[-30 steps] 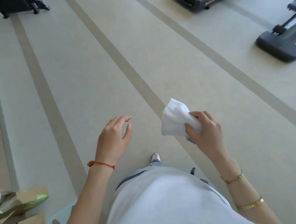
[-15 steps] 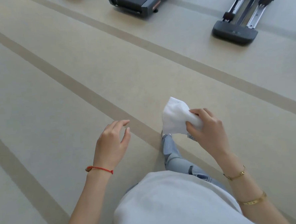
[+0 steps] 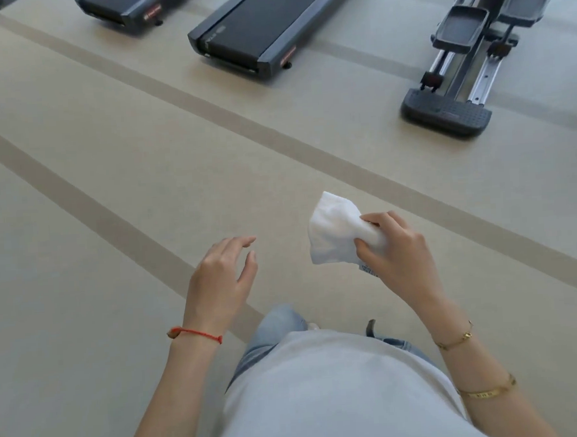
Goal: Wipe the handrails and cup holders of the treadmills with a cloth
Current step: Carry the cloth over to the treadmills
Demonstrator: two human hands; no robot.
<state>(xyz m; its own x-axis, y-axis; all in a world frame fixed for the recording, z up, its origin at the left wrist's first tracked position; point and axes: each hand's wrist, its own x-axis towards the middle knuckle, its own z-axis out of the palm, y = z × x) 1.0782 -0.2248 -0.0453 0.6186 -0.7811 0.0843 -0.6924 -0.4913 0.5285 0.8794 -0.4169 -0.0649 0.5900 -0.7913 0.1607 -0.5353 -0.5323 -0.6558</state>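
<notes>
**Stock check: cloth in hand, treadmills ahead, no wiping begun**

Progress
- You stand on the striped floor [image 3: 116,181] with the machines well apart from you, ahead. Judged from this, you are at the approach stage: the cloth touches no machine
- No handrail and no cup holder shows in the head view; only the rear ends of the running decks are in sight. Whether any were wiped already, you cannot tell from here
- Left to do, by my reading: reach a treadmill, then wipe its rails and cup holders, and so on for each machine

Items, counted
- Cloth [image 3: 339,235]: one, white, bunched, held up in the air in front of your body. A small printed tag hangs from its lower edge
- Right hand [image 3: 401,255]: one; its fingers [image 3: 375,218] and thumb are clamped on the cloth
- Left hand [image 3: 219,276]: one; fingers apart and loosely bent, holding nothing, beside the cloth but not touching it
- Treadmills: two in plain sight, the nearer treadmill [image 3: 269,33] and a farther treadmill [image 3: 122,9] to its left; a dark edge at the top left corner may be a third, too little shows to say
- Stepping machine [image 3: 458,83] with two foot pedals: one, to the right, not part of your task
- Wrist bands: one red cord on the left, two gold bracelets on the right
</notes>
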